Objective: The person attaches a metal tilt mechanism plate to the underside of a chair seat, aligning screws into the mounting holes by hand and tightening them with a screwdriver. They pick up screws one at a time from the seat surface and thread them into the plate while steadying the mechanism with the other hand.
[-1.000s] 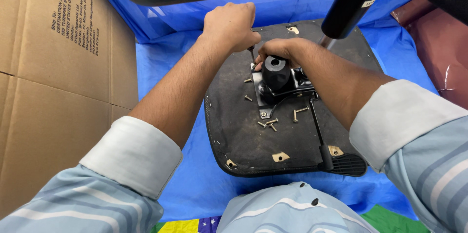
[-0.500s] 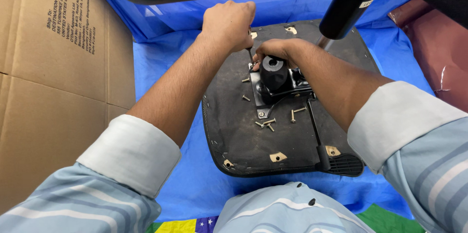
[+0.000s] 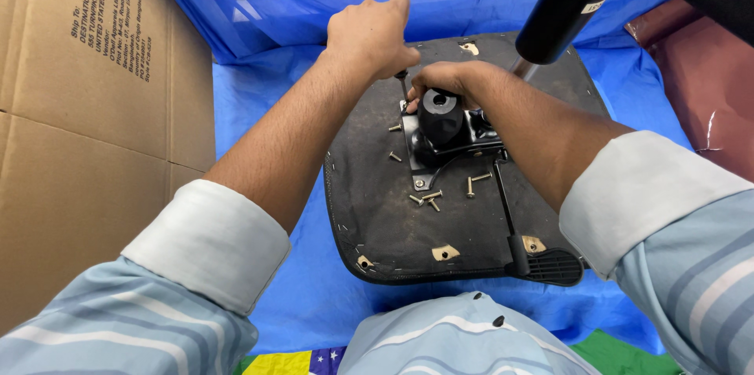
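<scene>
An upturned black chair seat (image 3: 393, 218) lies on a blue sheet, with a black metal tilt mechanism (image 3: 444, 131) bolted on its underside. My left hand (image 3: 369, 33) is closed around the handle of a screwdriver, whose thin shaft (image 3: 404, 88) points down at the mechanism's far-left corner. My right hand (image 3: 444, 80) rests at that same corner, fingers pinched around the screwdriver tip or a screw; which one is hidden. Several loose screws (image 3: 428, 198) lie on the seat in front of the mechanism.
A large cardboard box (image 3: 86, 131) stands along the left. A black chair part with a cylindrical post (image 3: 561, 10) hangs overhead at the top. A maroon cushion (image 3: 699, 69) sits at the right. The blue sheet (image 3: 259, 108) covers the floor around the seat.
My hands have kept to the same corner of the mechanism; the left hand has shifted slightly on the screwdriver handle. The view has tilted a little.
</scene>
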